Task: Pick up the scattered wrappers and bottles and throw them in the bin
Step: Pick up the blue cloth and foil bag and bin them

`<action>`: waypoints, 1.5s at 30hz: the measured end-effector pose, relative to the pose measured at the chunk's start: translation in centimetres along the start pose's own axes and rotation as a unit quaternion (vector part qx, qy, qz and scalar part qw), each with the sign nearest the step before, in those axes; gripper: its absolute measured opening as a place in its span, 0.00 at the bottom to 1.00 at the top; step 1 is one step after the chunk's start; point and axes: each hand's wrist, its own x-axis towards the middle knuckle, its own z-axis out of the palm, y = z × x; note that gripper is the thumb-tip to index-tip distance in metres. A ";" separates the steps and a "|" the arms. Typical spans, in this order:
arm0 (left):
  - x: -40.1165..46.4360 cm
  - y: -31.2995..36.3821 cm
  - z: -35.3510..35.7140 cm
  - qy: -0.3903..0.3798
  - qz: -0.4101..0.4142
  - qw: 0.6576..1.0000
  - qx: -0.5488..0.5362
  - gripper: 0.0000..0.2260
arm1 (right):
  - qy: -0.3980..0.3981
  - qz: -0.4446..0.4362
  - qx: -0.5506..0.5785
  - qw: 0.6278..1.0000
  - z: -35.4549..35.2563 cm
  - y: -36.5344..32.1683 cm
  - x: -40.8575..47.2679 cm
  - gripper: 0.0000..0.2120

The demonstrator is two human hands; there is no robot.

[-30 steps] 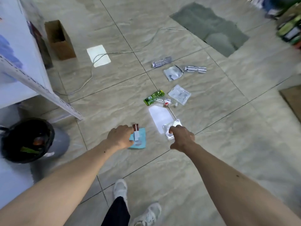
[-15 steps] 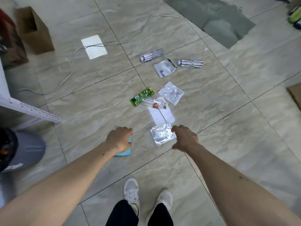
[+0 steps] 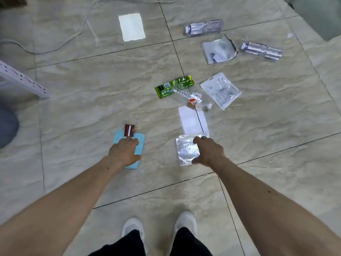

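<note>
The left hand (image 3: pixel 125 150) lay over a blue wrapper (image 3: pixel 139 145) on the floor (image 3: pixel 92 108), its fingers curled down at the near end of a small red packet (image 3: pixel 129 130) lying partly on the wrapper; whether they had pinched it could not be told. The right hand (image 3: pixel 208 151) was spread over a silver wrapper (image 3: pixel 185 150), thumb at its near edge and fingers at its far edge, not yet closed.

Beyond the silver wrapper lay a white sheet (image 3: pixel 191 121), then a clear bottle (image 3: pixel 190 97) lying across a green wrapper (image 3: pixel 166 87), with a clear bag (image 3: pixel 221 90) to the right. Farther off lay a grey bag (image 3: pixel 217 49) between two more bottles (image 3: pixel 203 27) (image 3: pixel 262 50). A white cable (image 3: pixel 73 35) ran across the far left floor beside another white sheet (image 3: pixel 132 26). Two white shoes (image 3: pixel 185 221) stood at the bottom. The bin was out of view.
</note>
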 end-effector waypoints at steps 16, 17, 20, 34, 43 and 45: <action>17.9 -8.2 12.2 0.128 -0.101 0.985 -0.058 0.41 | 0.065 -0.019 -0.163 0.984 11.4 1.2 20.4 0.41; 18.0 -8.4 12.3 0.131 -0.104 0.984 -0.063 0.41 | 0.069 -0.018 -0.167 0.983 11.6 0.9 20.6 0.40; 17.6 -9.3 12.5 0.137 -0.135 0.978 -0.084 0.41 | 0.066 -0.019 -0.168 0.983 12.0 0.1 21.1 0.37; 15.0 -10.1 11.8 0.145 -0.167 0.964 -0.150 0.41 | -0.006 -0.014 -0.018 1.000 10.4 -4.6 21.0 0.10; 3.3 -9.1 3.8 0.111 -0.136 0.951 -0.256 0.14 | -0.037 -0.011 0.052 0.998 1.2 -8.9 10.6 0.08; 0.5 -8.9 1.8 0.103 -0.139 0.953 -0.249 0.14 | -0.041 -0.019 0.063 0.997 -1.4 -10.2 8.0 0.08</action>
